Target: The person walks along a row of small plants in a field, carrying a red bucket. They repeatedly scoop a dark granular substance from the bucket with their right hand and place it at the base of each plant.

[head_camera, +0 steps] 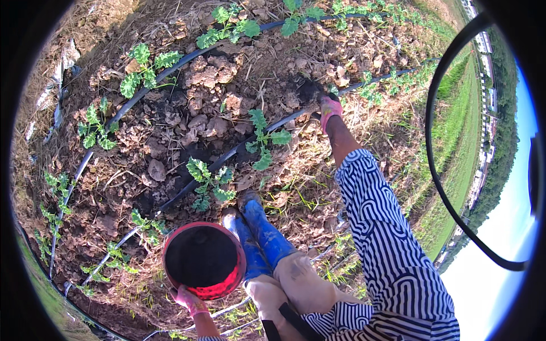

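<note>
My left hand (190, 301), in a pink glove, grips the near rim of a red bucket (222, 286). Dark, fine material (200, 255) lies inside the bucket. My right hand (330, 110), also in a pink glove with dark fingertips, reaches down to the soil beside a black drip irrigation hose (222, 160). A dark patch (309, 91) of similar material lies on the soil just left of its fingers. The fingers are partly turned away, so whether they hold anything is unclear. Close to my boots grow curly-leaved kale-like seedlings (263, 140) along the hose.
A second drip hose (123, 110) runs farther out, with more leafy seedlings (143, 72) beside it. Clods of soil (209, 72) and dry straw cover the bed. My blue rubber boots (258, 238) stand at its edge. A black loop (431, 140) crosses the right side, before grass and distant buildings.
</note>
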A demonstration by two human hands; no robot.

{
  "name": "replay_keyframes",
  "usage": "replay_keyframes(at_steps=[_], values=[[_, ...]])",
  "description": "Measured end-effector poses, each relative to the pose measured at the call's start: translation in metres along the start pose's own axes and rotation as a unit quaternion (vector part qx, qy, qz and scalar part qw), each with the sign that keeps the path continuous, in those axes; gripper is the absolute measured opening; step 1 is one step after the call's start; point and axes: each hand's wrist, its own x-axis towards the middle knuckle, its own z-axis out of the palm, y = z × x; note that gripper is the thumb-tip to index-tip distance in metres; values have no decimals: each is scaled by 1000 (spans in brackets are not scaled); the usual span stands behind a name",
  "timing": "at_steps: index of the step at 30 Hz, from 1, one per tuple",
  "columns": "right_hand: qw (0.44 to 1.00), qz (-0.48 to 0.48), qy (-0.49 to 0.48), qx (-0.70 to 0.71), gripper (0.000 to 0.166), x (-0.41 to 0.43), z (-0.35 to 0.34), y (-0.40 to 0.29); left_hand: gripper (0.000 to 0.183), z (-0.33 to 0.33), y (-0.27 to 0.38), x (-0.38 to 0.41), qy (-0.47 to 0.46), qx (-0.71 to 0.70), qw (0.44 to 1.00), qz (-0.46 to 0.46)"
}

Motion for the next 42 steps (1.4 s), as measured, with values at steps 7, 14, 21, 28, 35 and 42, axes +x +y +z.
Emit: replay_keyframes(at_steps=[7, 14, 21, 28, 35, 42], values=[[866, 135, -439, -200, 35, -268, 18, 52, 68, 4, 11, -14, -165, 98, 981, 13], [540, -159, -543, -622, 83, -375, 33, 126, 69, 35, 31, -138, -96, 127, 981, 115], [540, -155, -642, -522, 29, -344, -26, 82, 59, 82, 32, -253, -91, 64, 981, 156], [791, 201, -576, -43, 40, -212, -122, -44, 47, 154, 30, -372, -133, 5, 987, 96], [871, 71, -436, 214, 21, 5, -145, -156, 48, 258, 16, -452, -202, 62, 977, 24], [979, -74, -186, 34, 30, 198, -178, -135, 53, 343, -12, -499, -187, 2, 982, 24]])
